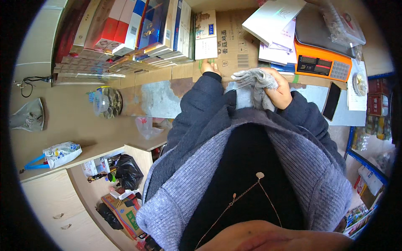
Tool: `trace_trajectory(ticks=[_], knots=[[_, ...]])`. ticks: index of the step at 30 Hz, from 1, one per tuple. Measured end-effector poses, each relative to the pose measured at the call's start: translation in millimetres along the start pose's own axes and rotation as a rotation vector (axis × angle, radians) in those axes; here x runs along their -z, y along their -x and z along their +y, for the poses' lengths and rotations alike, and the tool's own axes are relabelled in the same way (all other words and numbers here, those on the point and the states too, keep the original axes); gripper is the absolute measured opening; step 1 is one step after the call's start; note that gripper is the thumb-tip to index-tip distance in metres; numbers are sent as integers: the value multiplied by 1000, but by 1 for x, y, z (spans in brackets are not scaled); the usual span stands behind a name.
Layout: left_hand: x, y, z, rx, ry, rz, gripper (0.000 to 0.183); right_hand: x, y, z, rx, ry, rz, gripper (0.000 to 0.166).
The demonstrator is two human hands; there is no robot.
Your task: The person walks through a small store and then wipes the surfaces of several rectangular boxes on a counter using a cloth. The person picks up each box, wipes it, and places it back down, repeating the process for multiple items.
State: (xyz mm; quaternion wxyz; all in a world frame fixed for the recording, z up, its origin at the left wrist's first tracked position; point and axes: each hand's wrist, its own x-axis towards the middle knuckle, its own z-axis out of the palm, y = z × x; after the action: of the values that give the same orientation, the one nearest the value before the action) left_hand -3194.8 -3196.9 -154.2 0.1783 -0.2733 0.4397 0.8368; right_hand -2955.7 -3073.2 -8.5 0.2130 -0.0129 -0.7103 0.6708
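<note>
My right hand (279, 91) is closed on a crumpled grey cloth (259, 83), whose folds hang over the counter's near edge. Further left, my left hand (211, 66) reaches to the near end of a pale printed box (205, 47). Its fingers are curled and partly hidden, so whether it grips the box cannot be told. That box lies on a flattened brown cardboard sheet (237, 40) with printed writing. Right of the cardboard sits an orange digital scale (323, 61), with white boxes (273, 18) piled at its left side.
Upright boxes (125, 31) stand in rows at the back left. A black phone (332, 101) lies near the counter's right front, beside a small tub (360, 84) on paper. A camouflage-patterned round container (111, 102) stands at the left. A clear plastic container (345, 28) rests over the scale.
</note>
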Motion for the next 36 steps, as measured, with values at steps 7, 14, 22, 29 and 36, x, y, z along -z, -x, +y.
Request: trace_trajectory(ticks=[7, 14, 22, 29, 36], knots=[[-3, -16, 16, 41, 303, -127, 37, -1, -8, 2, 8, 14, -70, 36], [-55, 5, 52, 59, 211, -392, 32, 1, -2, 4, 11, 40, 29, 39], [1, 59, 60, 194, 436, -863, 28, 11, -9, -8, 316, 109, 498, 37], [-13, 197, 49, 88, 80, -854, 37, -28, -49, -41, 775, 891, 27, 47], [8, 204, 61, -97, -193, -1035, 50, 46, -82, -37, 823, 704, 529, 43]])
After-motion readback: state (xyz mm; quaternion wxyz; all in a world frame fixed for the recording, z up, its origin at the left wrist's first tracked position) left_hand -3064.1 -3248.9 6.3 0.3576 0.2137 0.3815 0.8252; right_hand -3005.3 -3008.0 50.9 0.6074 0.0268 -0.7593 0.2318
